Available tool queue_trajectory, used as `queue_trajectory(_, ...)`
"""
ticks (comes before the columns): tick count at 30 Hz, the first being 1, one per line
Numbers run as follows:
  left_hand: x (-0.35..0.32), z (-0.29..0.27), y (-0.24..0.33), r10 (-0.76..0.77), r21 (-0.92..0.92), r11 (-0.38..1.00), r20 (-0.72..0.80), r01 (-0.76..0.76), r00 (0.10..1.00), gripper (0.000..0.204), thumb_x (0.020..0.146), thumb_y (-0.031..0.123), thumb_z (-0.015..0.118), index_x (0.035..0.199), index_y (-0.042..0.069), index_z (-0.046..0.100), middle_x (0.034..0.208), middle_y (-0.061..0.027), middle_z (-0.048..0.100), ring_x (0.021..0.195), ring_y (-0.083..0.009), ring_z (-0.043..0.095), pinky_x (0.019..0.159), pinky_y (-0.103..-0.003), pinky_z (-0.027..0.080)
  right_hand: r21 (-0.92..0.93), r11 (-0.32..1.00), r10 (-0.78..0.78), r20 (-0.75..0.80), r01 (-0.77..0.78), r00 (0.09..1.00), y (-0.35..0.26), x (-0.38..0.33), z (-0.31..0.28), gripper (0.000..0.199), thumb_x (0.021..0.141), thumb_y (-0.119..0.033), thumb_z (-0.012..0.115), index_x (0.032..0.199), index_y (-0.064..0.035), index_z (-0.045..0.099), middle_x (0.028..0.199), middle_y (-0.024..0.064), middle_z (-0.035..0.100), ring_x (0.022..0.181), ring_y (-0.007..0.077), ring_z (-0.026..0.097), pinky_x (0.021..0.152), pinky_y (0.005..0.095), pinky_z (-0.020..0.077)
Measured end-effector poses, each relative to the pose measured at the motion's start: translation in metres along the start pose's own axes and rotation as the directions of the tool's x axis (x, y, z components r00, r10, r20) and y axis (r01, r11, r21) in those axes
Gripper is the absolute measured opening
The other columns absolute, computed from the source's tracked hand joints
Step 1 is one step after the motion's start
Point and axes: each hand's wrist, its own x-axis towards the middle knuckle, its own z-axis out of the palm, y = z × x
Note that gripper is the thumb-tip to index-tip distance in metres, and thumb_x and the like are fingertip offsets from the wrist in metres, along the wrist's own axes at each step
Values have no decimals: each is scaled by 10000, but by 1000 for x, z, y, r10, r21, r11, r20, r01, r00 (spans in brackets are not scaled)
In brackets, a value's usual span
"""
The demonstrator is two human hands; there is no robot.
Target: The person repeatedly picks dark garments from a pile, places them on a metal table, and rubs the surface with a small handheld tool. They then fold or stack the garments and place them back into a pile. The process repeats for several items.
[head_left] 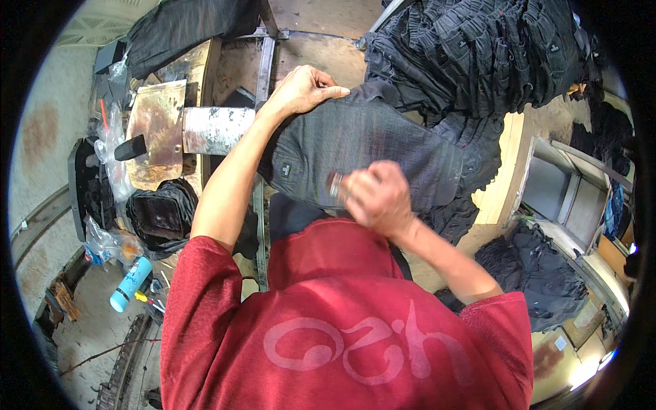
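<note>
A dark grey garment [369, 140] with a small patch near its left edge lies stretched out in front of me. My left hand [304, 90] is at its far left edge, fingers curled and thumb pressed along the cloth. Over the near part of the garment, my right hand [378, 197] is closed round a small tool [335, 183] with a shiny metal end. That hand is smeared by motion, and its grip covers most of the tool, so its kind does not show. A white, paint-worn board [217, 130] sticks out beside the garment's left end.
A big heap of dark garments with gathered waists [471, 51] lies at the far right. Another dark cloth pile [536, 273] rests lower right, near a metal-framed box [567, 191]. To the left are a black-lined bin [160, 215], plastic bags [111, 147] and a blue bottle [131, 284].
</note>
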Motion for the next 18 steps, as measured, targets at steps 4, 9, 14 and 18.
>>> queue_trajectory(4, -1, 0, 4, -52, 36, 998, 11, 52, 999, 409, 863, 481, 830, 919, 75, 831, 727, -89, 740, 678, -160, 668, 680, -365, 532, 376, 914, 77, 202, -150, 976, -26, -32, -4, 289, 710, -262, 874, 898, -75, 758, 897, 40, 713, 881, 252, 606, 832, 406, 518)
queue_trajectory(9, 1, 2, 8, -31, 29, 999, -13, 32, 999, 372, 870, 438, 827, 904, 67, 821, 735, -83, 743, 681, -157, 669, 681, -362, 535, 303, 883, 365, 35, -358, 930, 35, -3, -10, 310, 750, -289, 885, 888, -43, 757, 852, 81, 717, 844, 287, 620, 794, 403, 541)
queue_trajectory(14, 1, 3, 11, -32, 26, 999, -6, 32, 999, 352, 875, 400, 828, 892, 48, 811, 728, -84, 738, 685, -146, 667, 678, -350, 534, 177, 953, 274, -156, -246, 949, 82, 43, -1, 304, 755, -281, 875, 886, -44, 736, 860, 75, 707, 847, 297, 620, 779, 420, 532)
queue_trajectory(18, -1, 3, 11, -27, 37, 999, -20, 28, 999, 342, 879, 385, 825, 895, 43, 808, 721, -84, 733, 683, -144, 664, 676, -348, 533, 97, 982, 171, -85, -163, 982, 52, 15, -2, 227, 769, -267, 829, 851, -86, 718, 877, 62, 686, 880, 288, 592, 768, 426, 477)
